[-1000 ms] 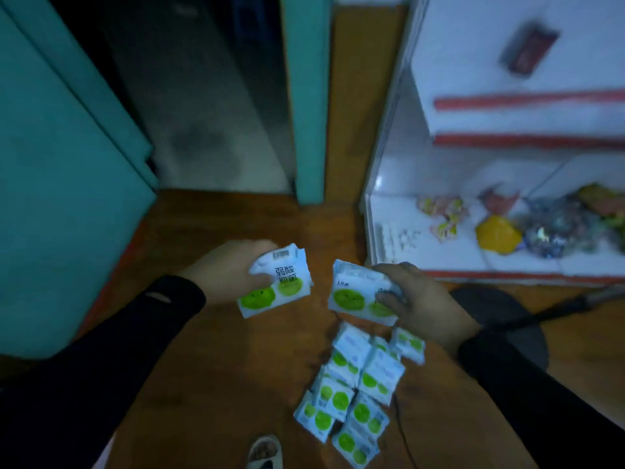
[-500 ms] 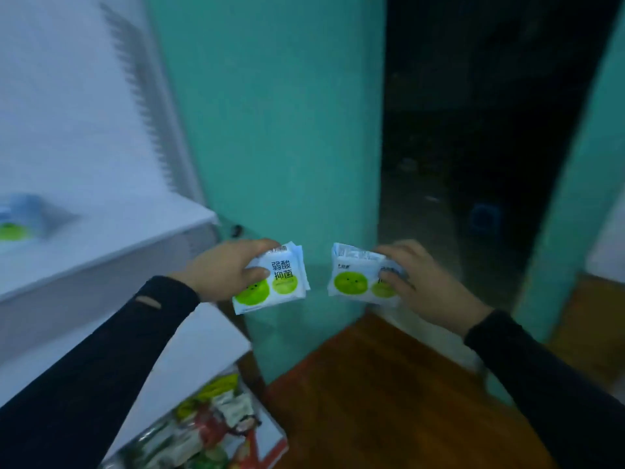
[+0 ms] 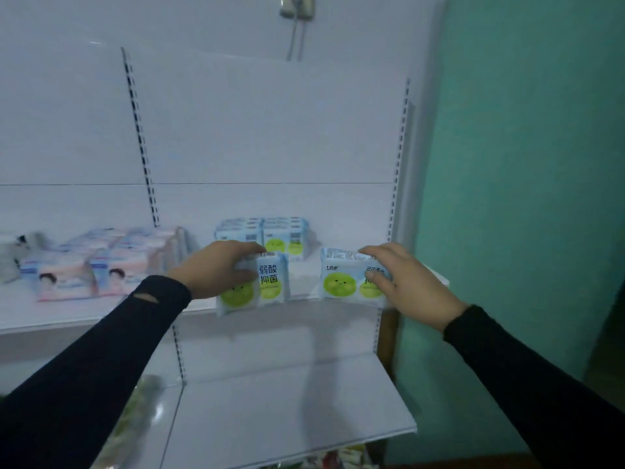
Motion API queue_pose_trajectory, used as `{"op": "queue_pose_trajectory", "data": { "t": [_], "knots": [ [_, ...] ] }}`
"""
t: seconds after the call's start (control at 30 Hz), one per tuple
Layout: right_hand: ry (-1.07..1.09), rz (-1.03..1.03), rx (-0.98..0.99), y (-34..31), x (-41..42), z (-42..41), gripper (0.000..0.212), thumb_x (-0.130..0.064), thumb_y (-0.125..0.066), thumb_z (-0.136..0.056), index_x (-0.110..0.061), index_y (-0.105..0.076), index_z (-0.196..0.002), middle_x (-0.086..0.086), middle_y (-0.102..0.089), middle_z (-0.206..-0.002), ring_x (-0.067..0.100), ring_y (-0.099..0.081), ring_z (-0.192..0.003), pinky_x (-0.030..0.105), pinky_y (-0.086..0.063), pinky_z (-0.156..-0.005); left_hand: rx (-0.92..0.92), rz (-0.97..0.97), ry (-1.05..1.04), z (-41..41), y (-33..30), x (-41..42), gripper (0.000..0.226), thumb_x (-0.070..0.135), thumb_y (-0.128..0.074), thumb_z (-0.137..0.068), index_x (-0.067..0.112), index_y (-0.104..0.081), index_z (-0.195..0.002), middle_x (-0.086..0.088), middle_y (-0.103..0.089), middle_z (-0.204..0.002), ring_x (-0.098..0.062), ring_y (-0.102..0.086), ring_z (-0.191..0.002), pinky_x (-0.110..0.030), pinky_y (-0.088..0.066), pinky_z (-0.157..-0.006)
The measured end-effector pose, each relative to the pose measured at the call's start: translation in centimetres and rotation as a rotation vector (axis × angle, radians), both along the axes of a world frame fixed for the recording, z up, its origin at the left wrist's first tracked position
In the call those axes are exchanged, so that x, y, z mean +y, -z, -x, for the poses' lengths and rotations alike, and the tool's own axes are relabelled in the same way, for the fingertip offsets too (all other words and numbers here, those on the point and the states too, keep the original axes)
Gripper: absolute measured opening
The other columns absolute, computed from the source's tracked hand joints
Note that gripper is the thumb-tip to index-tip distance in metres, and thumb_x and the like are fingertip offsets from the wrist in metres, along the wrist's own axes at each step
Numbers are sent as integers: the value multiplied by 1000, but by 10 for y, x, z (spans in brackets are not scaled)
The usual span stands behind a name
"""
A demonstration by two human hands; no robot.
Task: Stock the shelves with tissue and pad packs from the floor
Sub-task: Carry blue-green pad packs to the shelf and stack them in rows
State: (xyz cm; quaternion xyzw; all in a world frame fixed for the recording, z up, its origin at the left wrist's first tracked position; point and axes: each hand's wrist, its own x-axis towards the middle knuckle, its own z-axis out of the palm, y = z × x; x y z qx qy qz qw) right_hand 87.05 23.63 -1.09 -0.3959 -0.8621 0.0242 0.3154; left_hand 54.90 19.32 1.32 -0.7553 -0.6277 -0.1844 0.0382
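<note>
Two green-dotted packs are held at the front edge of a white shelf (image 3: 101, 313): the left hand (image 3: 220, 269) grips one pack (image 3: 267, 282), the right hand (image 3: 402, 282) grips the other pack (image 3: 345, 282); matching packs (image 3: 270, 236) sit stacked behind, pink-and-blue packs (image 3: 101, 262) to the left

Big black Chinese words 弱酸抑菌 on the blue pad pack (image 3: 267, 282) in the left hand (image 3: 216, 269), same words half hidden on the pad pack (image 3: 345, 280) in the right hand (image 3: 406, 286), other small print too blurry to read
</note>
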Motion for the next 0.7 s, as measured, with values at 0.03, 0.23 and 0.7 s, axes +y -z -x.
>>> {"op": "queue_pose_trajectory", "data": {
  "t": [0.03, 0.23, 0.7],
  "knots": [
    [-11, 0, -5, -2, 13, 22, 38, -20, -53, -97, -17, -49, -134, 4, -48, -125, 14, -47, -115, 8, -24, -89, 10, 10, -30, 19, -2, 7, 47, 30, -62, -90, 28, -49, -135, 0, -54, -135, -22, -50, -123, -27, -36, -96],
    [6, 77, -45, -3, 82, 118, 40, -24, -48, -99, -23, -43, -139, 1, -44, -129, 13, -48, -114, 13, -30, -90, 44, -14, -50, 83, -10, 68, 44, 28, -56, -91, 31, -48, -134, 0, -51, -139, -21, -47, -126, -26, -28, -95],
    [38, 18, -165, 32, 162, 171, 69, -32, -69, -85, -28, -35, -145, 5, -23, -148, 23, -31, -134, 31, -32, -110, 104, -103, -46, 114, 50, 134, 70, 22, -59, -87, 29, -26, -148, -2, -44, -131, -25, -37, -122, -36, -38, -100]
  ]
}}
